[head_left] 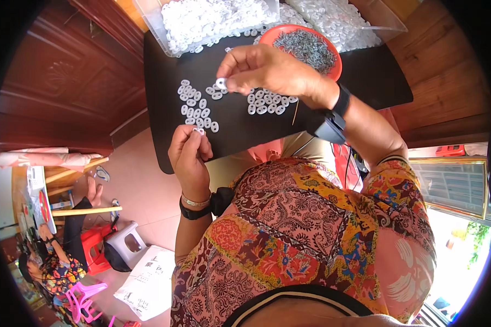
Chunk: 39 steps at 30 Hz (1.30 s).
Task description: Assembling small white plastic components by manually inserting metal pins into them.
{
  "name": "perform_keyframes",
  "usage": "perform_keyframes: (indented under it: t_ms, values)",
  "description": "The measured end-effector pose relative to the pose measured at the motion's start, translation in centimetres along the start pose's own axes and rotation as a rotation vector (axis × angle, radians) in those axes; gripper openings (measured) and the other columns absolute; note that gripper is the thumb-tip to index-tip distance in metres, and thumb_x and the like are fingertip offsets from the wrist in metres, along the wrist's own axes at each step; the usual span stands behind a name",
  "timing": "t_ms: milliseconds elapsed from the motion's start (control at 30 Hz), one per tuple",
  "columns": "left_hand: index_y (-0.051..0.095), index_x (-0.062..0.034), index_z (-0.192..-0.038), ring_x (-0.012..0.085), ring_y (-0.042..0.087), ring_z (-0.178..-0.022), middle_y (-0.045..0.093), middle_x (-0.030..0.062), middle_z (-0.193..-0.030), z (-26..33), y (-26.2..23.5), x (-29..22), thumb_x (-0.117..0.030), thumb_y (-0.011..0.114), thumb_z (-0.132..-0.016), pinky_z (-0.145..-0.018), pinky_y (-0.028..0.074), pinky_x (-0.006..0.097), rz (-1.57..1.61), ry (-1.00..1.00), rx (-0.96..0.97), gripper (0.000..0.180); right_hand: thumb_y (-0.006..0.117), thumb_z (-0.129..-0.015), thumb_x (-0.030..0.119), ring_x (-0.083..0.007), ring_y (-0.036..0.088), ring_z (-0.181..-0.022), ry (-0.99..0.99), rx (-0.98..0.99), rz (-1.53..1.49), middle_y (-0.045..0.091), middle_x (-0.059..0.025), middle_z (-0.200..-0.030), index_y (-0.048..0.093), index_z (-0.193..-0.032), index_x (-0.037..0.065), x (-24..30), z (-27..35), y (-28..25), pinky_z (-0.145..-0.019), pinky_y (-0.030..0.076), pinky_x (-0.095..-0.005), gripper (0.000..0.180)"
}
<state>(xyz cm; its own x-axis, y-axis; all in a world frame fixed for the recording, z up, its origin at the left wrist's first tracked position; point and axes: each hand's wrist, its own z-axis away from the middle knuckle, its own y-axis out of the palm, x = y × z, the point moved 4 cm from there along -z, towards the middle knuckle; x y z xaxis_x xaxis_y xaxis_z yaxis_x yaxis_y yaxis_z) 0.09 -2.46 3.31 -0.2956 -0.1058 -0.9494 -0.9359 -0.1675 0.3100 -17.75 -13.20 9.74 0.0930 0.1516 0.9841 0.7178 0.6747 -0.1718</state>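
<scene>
Grey stool (118, 238) beside a red stool (92, 236), white sack (151, 280) on tiled floor (132, 169).

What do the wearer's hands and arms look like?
The left hand is bare, with a pale bracelet and black strap at the wrist. The right hand, also bare, has a black band and grey device. The right sleeve is short and floral.

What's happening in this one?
The person's left hand pinches a small white oval piece near the close edge of a black table. The right hand is raised over the table, pinching another white piece between thumb and fingers. Loose two-holed ovals lie in clusters on the tabletop. Farther back are an orange-red bowl of small grey parts and a clear bin heaped with more white pieces.
</scene>
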Motion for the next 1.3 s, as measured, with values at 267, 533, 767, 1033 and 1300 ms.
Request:
perform_keyframes:
  t_ms: [267,533,767,1033,1300]
  values:
    - [0.053,0.0000,-0.086,0.0080,0.042,-0.052,0.047,0.0018,-0.060,-0.6,5.2,-1.5,-0.013,0.047,-0.092,-0.049,0.031,0.021,-0.065,0.068,0.191,0.015,0.064,-0.087,0.008,-0.0103,0.060,-0.069,0.050,-0.085,-0.834,0.064,-0.0061,-0.087,0.061,-0.104,0.001,-3.7,3.9,1.3,-0.067,0.049,-0.0215,0.020]
    - [0.052,-0.0001,-0.087,0.0073,0.042,-0.052,0.046,0.0011,-0.061,-0.3,7.4,-1.4,-0.012,0.047,-0.092,-0.050,0.031,0.022,-0.166,0.088,0.209,0.014,0.064,-0.087,0.005,-0.0082,0.059,-0.070,-0.063,-0.156,-0.698,0.063,-0.0018,-0.086,0.062,-0.102,0.000,-3.4,5.2,1.1,-0.067,0.047,-0.0218,0.016]
    - [0.051,-0.0007,-0.084,0.0065,0.039,-0.053,0.044,0.0001,-0.060,-0.2,7.6,-1.2,-0.009,0.048,-0.092,-0.049,0.031,0.022,-0.231,0.116,0.218,0.011,0.063,-0.087,0.002,-0.0060,0.058,-0.077,-0.161,-0.200,-0.464,0.064,-0.0006,-0.088,0.064,-0.099,0.001,-2.9,5.7,1.0,-0.071,0.047,-0.0214,0.012]
    - [0.050,-0.0011,-0.081,0.0051,0.038,-0.053,0.043,-0.0013,-0.059,0.0,7.5,-1.0,-0.006,0.049,-0.091,-0.049,0.030,0.022,-0.329,0.129,0.195,0.012,0.064,-0.087,0.003,-0.0065,0.059,-0.085,-0.224,-0.285,-0.217,0.065,-0.0008,-0.089,0.064,-0.098,0.000,-2.3,6.2,1.1,-0.077,0.048,-0.0225,0.011]
    - [0.049,-0.0019,-0.080,0.0045,0.038,-0.053,0.044,-0.0018,-0.061,0.0,7.6,-0.6,-0.009,0.049,-0.092,-0.049,0.031,0.021,-0.299,0.091,0.179,0.014,0.066,-0.084,0.003,-0.0062,0.060,-0.079,-0.275,-0.299,-0.089,0.066,-0.0013,-0.085,0.065,-0.098,0.002,-2.6,6.4,1.7,-0.070,0.050,-0.0224,0.014]
